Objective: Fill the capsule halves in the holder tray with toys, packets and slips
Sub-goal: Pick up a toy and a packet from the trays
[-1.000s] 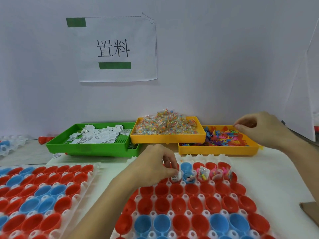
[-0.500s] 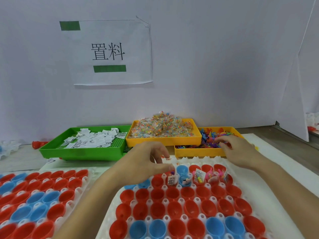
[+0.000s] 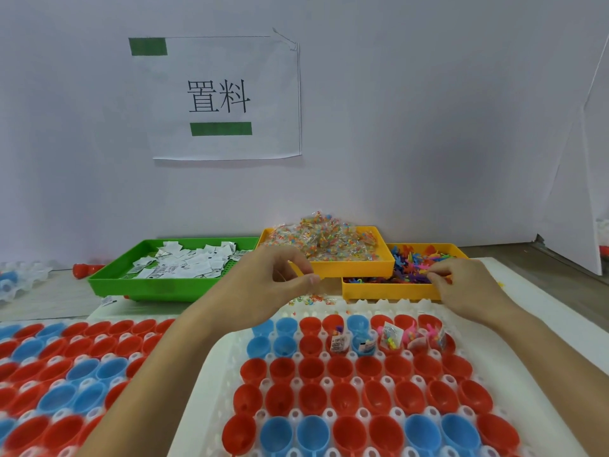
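Centrally, the holder tray (image 3: 487, 328) is seen in the lower right of the frame, filled with red and blue capsule halves (image 3: 342, 395). Toys, packets and slips are already held by several halves (image 3: 390, 338) in its second row from the top, right of centre; the rows below them look empty.

The left hand (image 3: 263, 291) is held above the tray's upper left corner, in front of the packet bin (image 3: 356, 268). Its fingers are curled with thumb and forefinger brought close together; whether anything is pinched between them cannot be told.

The right hand (image 3: 461, 285) is laid over the near rim of the toy bin (image 3: 389, 291), above the tray's upper right corner. Its fingertips are bent down among the coloured toys (image 3: 412, 265); whether one is gripped cannot be told.

A green bin (image 3: 138, 288) of white slips (image 3: 184, 267) is seen at centre left, and a second tray (image 3: 59, 367) of halves at lower left. A paper sign (image 3: 224, 97) is fixed to the wall above.
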